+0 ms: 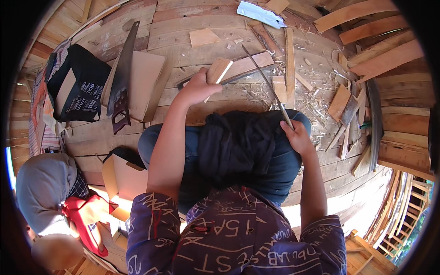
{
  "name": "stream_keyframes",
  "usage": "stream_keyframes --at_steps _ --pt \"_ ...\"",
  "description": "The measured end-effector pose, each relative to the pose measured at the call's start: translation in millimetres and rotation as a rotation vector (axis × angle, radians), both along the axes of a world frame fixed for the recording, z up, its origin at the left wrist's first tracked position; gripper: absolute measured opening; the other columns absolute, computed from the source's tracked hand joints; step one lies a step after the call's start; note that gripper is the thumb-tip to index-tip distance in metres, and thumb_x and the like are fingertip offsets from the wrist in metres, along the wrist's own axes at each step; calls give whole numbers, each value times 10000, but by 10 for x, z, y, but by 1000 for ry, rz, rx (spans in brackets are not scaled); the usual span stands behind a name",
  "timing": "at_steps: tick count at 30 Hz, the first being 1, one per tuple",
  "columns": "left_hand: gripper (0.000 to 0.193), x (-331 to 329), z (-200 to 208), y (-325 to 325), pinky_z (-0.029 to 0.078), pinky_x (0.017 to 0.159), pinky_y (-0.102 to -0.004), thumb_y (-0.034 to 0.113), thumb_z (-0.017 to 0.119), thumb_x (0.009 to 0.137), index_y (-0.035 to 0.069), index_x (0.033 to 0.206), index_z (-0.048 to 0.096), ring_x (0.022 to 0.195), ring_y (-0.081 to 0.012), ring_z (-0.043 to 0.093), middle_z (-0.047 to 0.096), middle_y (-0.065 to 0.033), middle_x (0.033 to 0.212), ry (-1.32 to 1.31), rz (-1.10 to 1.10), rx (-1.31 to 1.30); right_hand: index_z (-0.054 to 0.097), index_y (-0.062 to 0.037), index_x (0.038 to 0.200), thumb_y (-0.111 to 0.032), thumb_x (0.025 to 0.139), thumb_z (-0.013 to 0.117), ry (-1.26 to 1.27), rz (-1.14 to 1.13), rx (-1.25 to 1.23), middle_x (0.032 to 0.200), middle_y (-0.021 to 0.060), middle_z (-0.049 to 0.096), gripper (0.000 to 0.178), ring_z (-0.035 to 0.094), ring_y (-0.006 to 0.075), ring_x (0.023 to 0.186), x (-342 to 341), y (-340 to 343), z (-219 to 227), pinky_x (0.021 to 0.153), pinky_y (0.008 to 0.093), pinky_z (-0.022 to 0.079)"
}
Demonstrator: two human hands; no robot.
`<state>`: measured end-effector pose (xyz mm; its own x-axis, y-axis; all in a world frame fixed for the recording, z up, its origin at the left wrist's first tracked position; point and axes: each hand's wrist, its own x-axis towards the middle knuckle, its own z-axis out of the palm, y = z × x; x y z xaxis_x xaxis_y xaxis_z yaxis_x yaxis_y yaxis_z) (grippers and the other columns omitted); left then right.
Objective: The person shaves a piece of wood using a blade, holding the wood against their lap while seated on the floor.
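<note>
My left hand (pixel 198 90) is wrapped round a small pale wooden block (pixel 218 71), held tilted above the floor in front of my crossed legs. In my right hand (pixel 298 136), over my right knee, is a long, thin, tapering metal file (pixel 264 77), gripped by its light handle. Its tip points forward and to the left, apart from the block. Beyond the block, a reddish plank (pixel 253 64) lies over a dark, flat strip whose kind I cannot tell. A bundled dark cloth (pixel 236 144) rests on my lap.
To the left, a handsaw (pixel 123 78) lies against a cardboard box (pixel 146 80), beside a black printed bag (pixel 85 85). Wood shavings (pixel 316 87) and offcuts (pixel 339 101) litter the right. A light-blue packet (pixel 260 14) lies far ahead. Another person (pixel 48 192) sits at lower left.
</note>
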<state>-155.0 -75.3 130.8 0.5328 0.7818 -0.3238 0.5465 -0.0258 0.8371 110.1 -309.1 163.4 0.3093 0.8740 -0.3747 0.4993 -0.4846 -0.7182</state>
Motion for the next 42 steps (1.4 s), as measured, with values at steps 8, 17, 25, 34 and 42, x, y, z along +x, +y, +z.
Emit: stream_keyframes --at_steps 8,17,25,34,42 --pt "834 64 47 -80 511 830 -438 355 826 638 -31 1231 385 974 -395 640 621 -275 1069 92 251 411 602 44 785 -348 922 627 42 -60 11 592 92 495 415 434 165 579 18 19 -22 578 353 390" --pt "861 145 139 -211 512 829 -464 385 855 625 -4 1244 399 995 -417 623 597 -259 1134 90 256 632 624 43 794 -390 861 677 23 -90 -99 615 107 541 441 523 187 616 91 100 -19 616 361 424" --pt "830 166 -5 -305 484 875 -443 340 872 631 -20 1231 426 1040 -410 609 617 -265 1092 27 240 551 627 25 804 -381 867 683 100 -134 -164 578 53 526 415 509 141 482 132 134 -52 475 327 412" --pt "832 171 134 -383 470 912 -430 326 865 647 -39 1257 432 1088 -388 595 599 -268 1148 41 213 396 610 17 809 -400 865 685 204 -153 -189 567 40 507 427 521 147 463 153 144 -17 438 322 414" --pt "657 -501 453 -901 441 998 -402 148 768 726 3 1272 432 983 -174 607 538 -35 907 -324 -132 -314 602 20 818 -521 646 831 -137 18 -48 707 181 646 611 669 362 744 -146 -118 119 690 419 512"
